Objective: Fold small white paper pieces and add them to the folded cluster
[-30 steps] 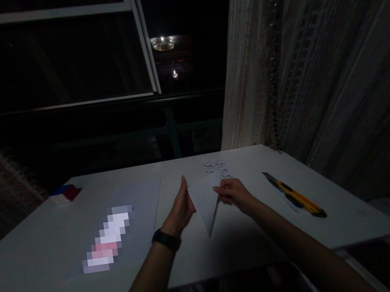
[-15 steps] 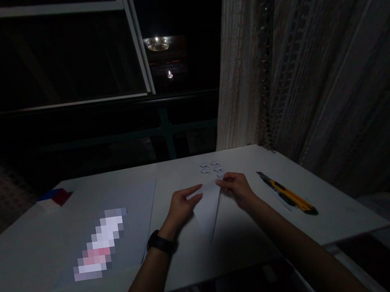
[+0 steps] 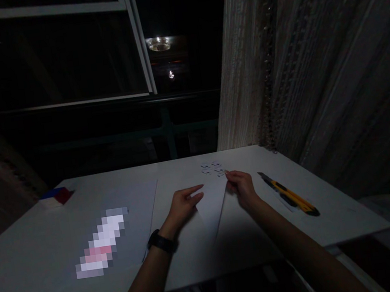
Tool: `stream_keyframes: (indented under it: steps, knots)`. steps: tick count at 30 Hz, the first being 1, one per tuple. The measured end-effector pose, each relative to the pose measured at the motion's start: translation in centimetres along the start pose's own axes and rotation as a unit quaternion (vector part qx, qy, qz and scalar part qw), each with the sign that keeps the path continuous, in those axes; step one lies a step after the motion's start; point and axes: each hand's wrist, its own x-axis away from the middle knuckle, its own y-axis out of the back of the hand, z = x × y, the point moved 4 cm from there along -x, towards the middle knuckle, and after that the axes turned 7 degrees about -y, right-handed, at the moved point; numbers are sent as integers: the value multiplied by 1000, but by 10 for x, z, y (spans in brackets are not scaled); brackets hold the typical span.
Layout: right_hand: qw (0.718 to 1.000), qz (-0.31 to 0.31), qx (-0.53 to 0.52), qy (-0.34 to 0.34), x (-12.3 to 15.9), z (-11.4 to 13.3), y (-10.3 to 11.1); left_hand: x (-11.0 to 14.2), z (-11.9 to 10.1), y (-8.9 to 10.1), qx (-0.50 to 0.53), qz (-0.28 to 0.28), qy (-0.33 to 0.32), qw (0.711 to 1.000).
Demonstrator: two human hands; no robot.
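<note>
A white folded paper triangle lies on the white table, its tip pointing toward me. My left hand, a dark watch on its wrist, lies flat with fingers stretched out, pressing the paper's left edge. My right hand pinches the paper's far right corner. Several small paper scraps lie just beyond the hands.
A yellow and black utility knife lies on the table to the right. A large white sheet sits left of the hands, with a blurred patch on it. A red and blue block is at the far left corner. Curtains hang right.
The paper has been laid down flat from a raised hold. My left hand turned from edge-on to flat on the paper; my right hand shifted slightly right along the far corner.
</note>
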Motion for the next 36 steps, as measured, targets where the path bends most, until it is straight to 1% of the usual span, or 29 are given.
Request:
stream_keyframes:
  steps: [2,5,7,8,10,12,14,16,18,19,21,22,24,27,29,31,33,36]
  knots:
    - [999,30,24,-20,1,-3,-4,-1,3,0,38,-12,15,999]
    - [988,117,81,-51,7,-10,-15,-2,8,0,66,-47,25,996]
    - [983,144,102,-58,10,-15,-21,-3,9,0,77,-64,16,995]
    - [983,141,104,-59,11,-17,-22,-3,9,0,77,-67,12,995]
    - [987,111,100,-58,11,-19,-21,-2,9,0,84,-74,19,994]
    - [990,83,97,-62,10,-18,-20,-1,8,-1,99,-58,23,993]
    - [987,91,101,-79,11,-17,-20,1,4,-3,116,-31,20,993]
    - [975,153,120,-111,16,-17,-25,3,2,-6,127,3,26,992]
    - [949,238,151,-140,24,-19,-32,5,2,-8,122,30,33,992]
    - [935,275,169,-147,28,-20,-35,5,3,-9,113,35,32,993]
    - [913,323,199,-152,36,-23,-40,5,5,-9,88,30,17,996]
    - [906,334,211,-151,38,-25,-42,4,7,-9,77,22,10,997]
    - [903,337,226,-143,38,-27,-43,2,12,-7,68,1,10,998]
    - [913,316,227,-125,33,-26,-41,-2,18,1,90,-48,27,994]
    - [918,305,218,-128,29,-26,-38,-4,19,8,128,-97,35,986]
    - [918,304,210,-145,26,-27,-35,-6,20,15,155,-145,45,976]
    - [916,307,202,-158,25,-27,-32,-7,20,20,168,-180,53,968]
    - [920,311,183,-153,23,-23,-28,-7,20,28,186,-222,58,956]
